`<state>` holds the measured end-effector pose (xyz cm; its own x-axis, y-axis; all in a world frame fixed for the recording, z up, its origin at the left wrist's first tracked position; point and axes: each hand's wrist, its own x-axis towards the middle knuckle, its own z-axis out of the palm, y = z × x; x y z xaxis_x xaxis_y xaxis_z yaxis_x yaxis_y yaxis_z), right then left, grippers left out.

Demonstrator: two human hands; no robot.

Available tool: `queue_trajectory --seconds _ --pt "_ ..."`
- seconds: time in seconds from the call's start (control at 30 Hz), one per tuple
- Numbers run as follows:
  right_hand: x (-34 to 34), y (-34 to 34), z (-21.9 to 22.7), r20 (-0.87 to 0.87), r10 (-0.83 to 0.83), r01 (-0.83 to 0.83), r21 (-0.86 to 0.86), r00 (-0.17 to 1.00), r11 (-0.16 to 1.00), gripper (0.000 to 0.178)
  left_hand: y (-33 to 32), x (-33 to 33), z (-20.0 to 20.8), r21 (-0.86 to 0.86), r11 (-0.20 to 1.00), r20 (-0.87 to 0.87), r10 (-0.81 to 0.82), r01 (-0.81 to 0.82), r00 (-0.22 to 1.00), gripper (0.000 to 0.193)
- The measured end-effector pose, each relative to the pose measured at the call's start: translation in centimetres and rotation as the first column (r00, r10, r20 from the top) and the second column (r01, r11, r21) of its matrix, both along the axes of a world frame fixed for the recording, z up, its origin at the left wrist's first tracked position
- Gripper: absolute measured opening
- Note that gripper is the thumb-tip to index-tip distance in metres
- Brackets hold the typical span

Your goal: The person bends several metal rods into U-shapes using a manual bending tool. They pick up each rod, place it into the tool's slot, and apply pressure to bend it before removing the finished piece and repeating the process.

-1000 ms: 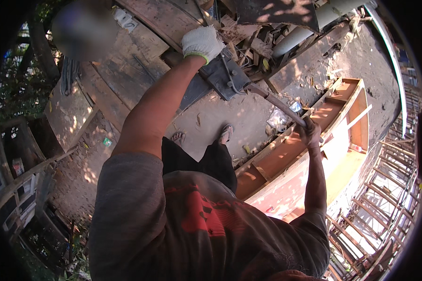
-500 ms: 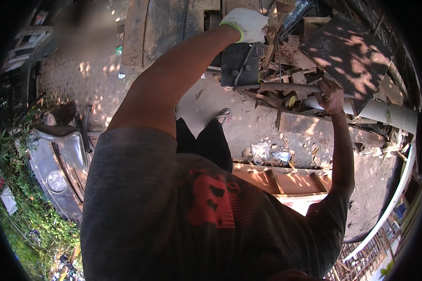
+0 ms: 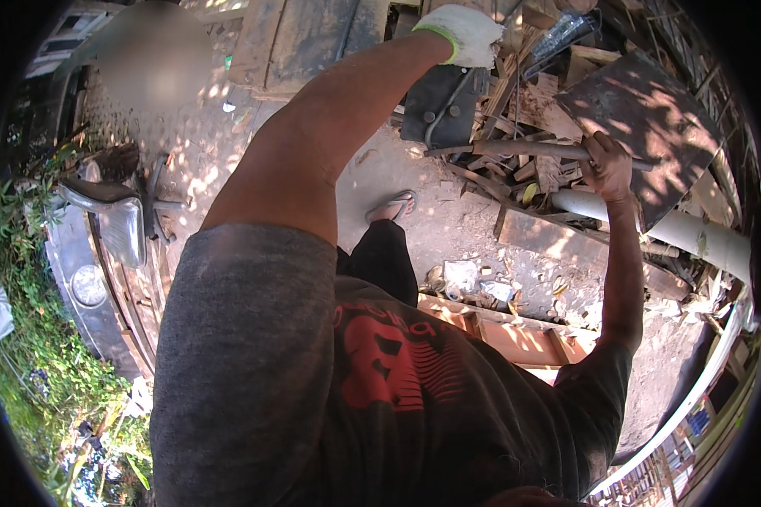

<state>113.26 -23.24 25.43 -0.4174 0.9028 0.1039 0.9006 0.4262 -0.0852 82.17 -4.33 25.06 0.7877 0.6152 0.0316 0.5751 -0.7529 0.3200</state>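
Observation:
My right hand (image 3: 607, 169), bare, is wrapped round a long tool (image 3: 528, 149) with a brown wooden shaft and a narrow dark end pointing left. The tool lies nearly level above a heap of scrap wood (image 3: 543, 110). On my left hand (image 3: 467, 35) is a white work glove with a green cuff. It is at the top, at the heap's left side, just above a dark plate (image 3: 435, 106) with round knobs and a bent rod. The glove's fingers are hidden, so its grip does not show. A dark square board (image 3: 647, 127) leans over the heap's right side.
A pale pipe (image 3: 693, 235) and a thick plank (image 3: 558, 239) edge the heap. Closer to me lie plastic litter (image 3: 469, 280) and a shallow wooden frame (image 3: 516, 331). A worn wooden panel (image 3: 313, 42) is at the upper left; a metal-topped seat (image 3: 118, 220) stands at far left.
The view has shifted, moving the heap and board slightly right. My sandalled foot shows a bit farther left. My right hand keeps its hold on the tool, while the gloved hand remains above the dark plate.

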Motion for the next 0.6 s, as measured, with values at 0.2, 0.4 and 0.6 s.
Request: queue_trajectory --seconds 0.2,0.4,0.6 --pt "-1.2 -5.8 -2.1 -0.002 -0.163 0.163 0.081 0.987 0.983 0.012 0.0 0.0 0.2 0.014 1.0 0.002 -0.026 0.026 1.0 0.026" --pt "-3.3 -9.7 -3.6 -0.054 -0.311 0.314 0.079 0.949 0.946 0.013 -0.3 0.0 0.5 0.027 1.0 0.0 -0.015 0.015 1.0 0.025" --pt "-2.4 -10.1 -1.8 -0.103 -0.376 0.347 -0.222 0.921 0.911 0.018 -0.4 0.3 0.7 -0.005 1.0 -0.036 -0.011 0.011 0.999 0.028"
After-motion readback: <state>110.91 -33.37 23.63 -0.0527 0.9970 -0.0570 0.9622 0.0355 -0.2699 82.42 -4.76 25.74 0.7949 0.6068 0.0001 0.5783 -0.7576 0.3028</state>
